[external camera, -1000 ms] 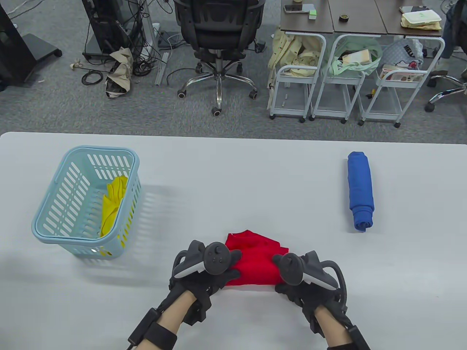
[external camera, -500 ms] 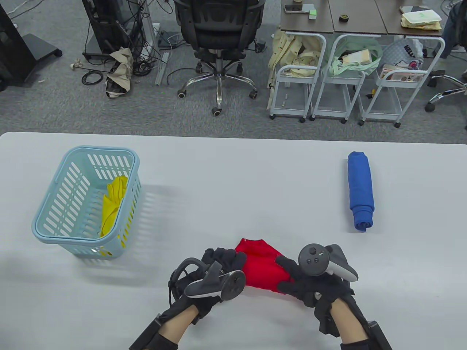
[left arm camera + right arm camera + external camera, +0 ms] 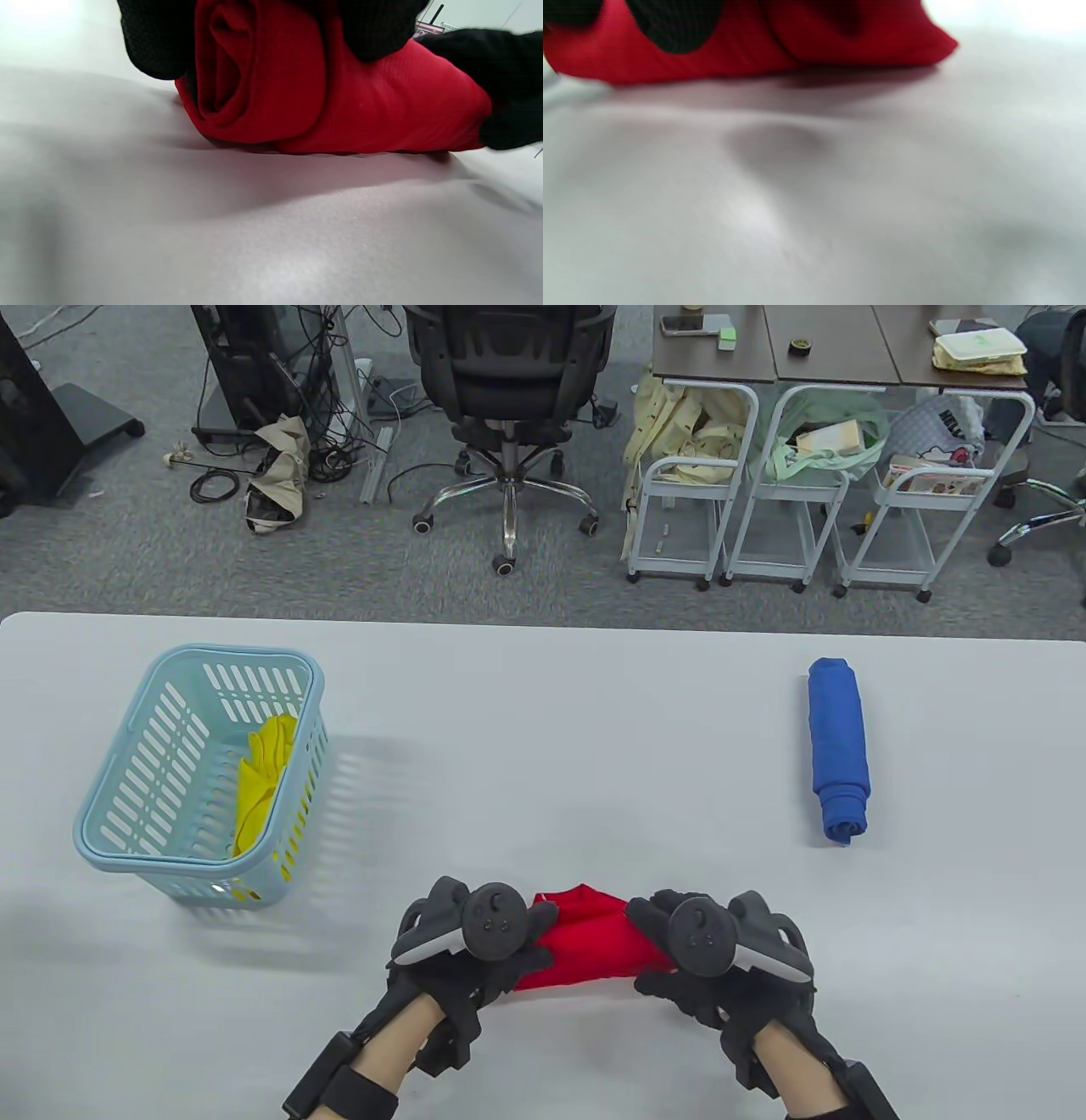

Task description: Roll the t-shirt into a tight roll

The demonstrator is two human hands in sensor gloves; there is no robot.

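step: rolling red t-shirt at table's near edge | my left hand grips its left end, my right hand its right end, fingers curled over to keep the layers tight | nearly rolled, i judge

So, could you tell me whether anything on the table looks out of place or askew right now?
Nothing stands out. Both hands, left hand and right hand, grip the red t-shirt, already rolled. The blue roll lies apart; the basket stands upright, yellow cloth inside.
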